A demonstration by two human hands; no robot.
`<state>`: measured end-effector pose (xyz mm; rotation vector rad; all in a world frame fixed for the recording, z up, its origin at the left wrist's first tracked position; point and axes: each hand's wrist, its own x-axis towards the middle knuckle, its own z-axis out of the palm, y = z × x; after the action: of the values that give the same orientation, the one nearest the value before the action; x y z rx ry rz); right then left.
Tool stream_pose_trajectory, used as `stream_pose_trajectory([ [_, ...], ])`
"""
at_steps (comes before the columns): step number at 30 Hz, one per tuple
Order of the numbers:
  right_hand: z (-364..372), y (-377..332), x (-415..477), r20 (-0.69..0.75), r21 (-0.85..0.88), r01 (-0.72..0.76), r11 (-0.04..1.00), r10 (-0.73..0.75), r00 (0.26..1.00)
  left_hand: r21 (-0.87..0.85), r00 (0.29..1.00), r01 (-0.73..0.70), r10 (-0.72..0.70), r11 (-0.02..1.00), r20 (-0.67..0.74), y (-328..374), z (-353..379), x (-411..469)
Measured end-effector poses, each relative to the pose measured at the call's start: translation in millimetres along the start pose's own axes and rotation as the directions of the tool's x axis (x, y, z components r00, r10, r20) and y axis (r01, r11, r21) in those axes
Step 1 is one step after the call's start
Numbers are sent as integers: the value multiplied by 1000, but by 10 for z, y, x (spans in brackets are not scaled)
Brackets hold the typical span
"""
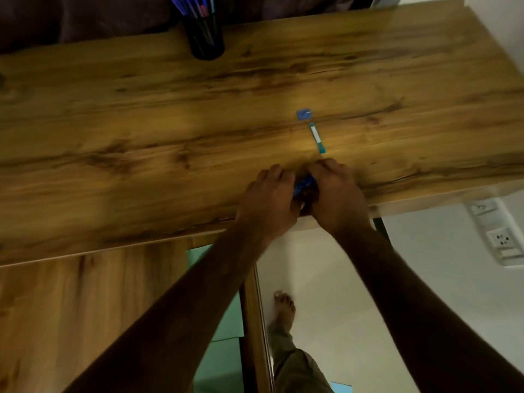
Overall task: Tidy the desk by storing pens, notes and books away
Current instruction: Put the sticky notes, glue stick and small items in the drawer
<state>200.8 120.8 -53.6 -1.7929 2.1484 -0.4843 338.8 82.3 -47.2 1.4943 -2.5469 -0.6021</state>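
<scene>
Left hand (269,201), right hand (338,198) curled together round blue item (303,184), blurred, near desk (141,123) front edge. Strip (317,137) just beyond; cup (206,38) at far edge.

Blue object (302,185) gripped between left hand (268,202) and right hand (337,194): mostly covered, kind not determinable. Pens (195,5) in black holder (207,38): upper ends cut off by top edge. 2 small items on desk (141,123), blue square (304,114) and teal strip (317,137): too small and blurred to identify.
</scene>
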Motion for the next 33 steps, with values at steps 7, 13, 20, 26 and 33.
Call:
stream_pose_trajectory([
  [7, -48, 137, 134, 12, 80, 30, 996, -31, 999, -33, 999, 39, -40, 999, -32, 27, 70, 165],
  [13, -290, 253, 565, -190, 219, -86, 972, 129, 973, -321, 974, 190, -220, 928, -61, -29, -94, 316],
  [20, -195, 239, 902, -39, 76, -155, 985, 158, 987, -448, 940, 271, -335, 852, -69, 36, -305, 832],
  [26, -153, 293, 888, -108, 114, -179, 977, 192, 975, -80, 988, 83, -92, 993, -124, 146, -301, 1479],
  [33, -242, 343, 834, -113, 236, -247, 940, 279, 954, 85, 992, 111, -105, 990, -76, 158, -51, 1673],
])
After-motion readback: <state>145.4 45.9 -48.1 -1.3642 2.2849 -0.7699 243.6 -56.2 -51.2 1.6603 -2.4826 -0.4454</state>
